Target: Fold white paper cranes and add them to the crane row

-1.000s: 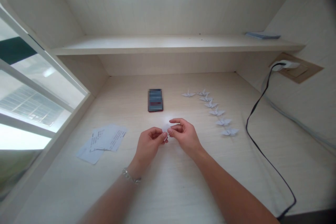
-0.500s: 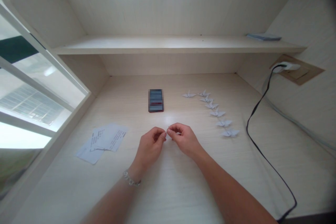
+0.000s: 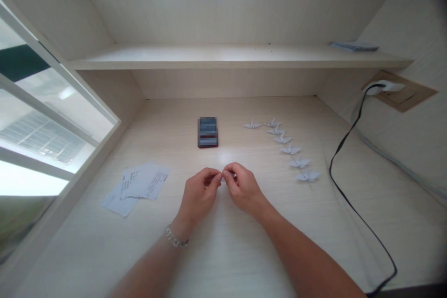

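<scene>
My left hand (image 3: 202,191), with a bracelet (image 3: 175,237) at the wrist, and my right hand (image 3: 242,186) meet fingertip to fingertip over the middle of the desk. Both are closed in a pinch. Whatever sits between the fingertips is small and almost wholly hidden, so I cannot make out what it is. To the right of my hands, several folded white paper cranes (image 3: 290,149) stand in a curved row. Sheets of paper with printed lines (image 3: 145,181) overlap on the left. A dark, phone-like rectangle (image 3: 208,132), its face pixelated, lies beyond my hands.
A black cable (image 3: 344,193) runs from a plug in the wall socket (image 3: 401,91) down the desk's right side. Behind, a shelf (image 3: 209,63) spans the desk and carries a thin flat item (image 3: 354,46) at its right. A barred window frame (image 3: 94,137) borders the left.
The fingertips of my right hand have come slightly closer to those of my left. The view has shifted a little; the cranes, papers and dark rectangle lie as before.
</scene>
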Demonstrator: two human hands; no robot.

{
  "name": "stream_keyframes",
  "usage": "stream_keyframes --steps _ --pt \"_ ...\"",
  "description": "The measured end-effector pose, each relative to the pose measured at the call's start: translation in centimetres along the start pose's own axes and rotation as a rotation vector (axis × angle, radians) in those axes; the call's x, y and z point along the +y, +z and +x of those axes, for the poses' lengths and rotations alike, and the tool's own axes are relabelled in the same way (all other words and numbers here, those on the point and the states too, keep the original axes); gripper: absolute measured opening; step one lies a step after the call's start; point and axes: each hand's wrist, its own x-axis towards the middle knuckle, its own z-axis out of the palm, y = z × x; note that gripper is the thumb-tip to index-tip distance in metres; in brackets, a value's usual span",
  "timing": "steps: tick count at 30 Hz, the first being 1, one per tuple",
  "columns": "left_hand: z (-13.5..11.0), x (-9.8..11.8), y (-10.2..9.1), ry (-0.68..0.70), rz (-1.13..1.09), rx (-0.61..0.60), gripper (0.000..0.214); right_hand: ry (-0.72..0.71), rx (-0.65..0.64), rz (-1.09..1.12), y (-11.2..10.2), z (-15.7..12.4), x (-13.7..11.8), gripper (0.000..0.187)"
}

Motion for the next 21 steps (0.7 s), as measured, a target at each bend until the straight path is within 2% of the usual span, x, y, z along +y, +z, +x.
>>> stream_keyframes --steps 3,6,9,15,21 --pt "0.14 -0.37 -0.1 -0.035 -0.069 -0.012 0.018 0.049 0.035 0.042 0.05 0.05 0.11 0.015" --pt "0.21 -0.46 -0.48 -0.013 0.033 0.006 0.015 0.063 -0.045 0.11 -0.27 0.14 0.14 0.015" --pt "0.2 -0.43 -0.72 0.023 0.123 0.01 0.014 0.042 -0.095 0.085 -0.62 0.17 -0.05 0.014" --pt "0.35 -0.89 -0.34 -0.052 -0.139 -0.022 0.022 0.09 -0.012 0.118 -0.7 0.05 -0.49 0.016" --pt "0.52 -1.07 -0.87 -0.067 -0.121 -0.026 0.019 0.075 -0.015 0.156 -0.57 0.1 -0.51 0.015"
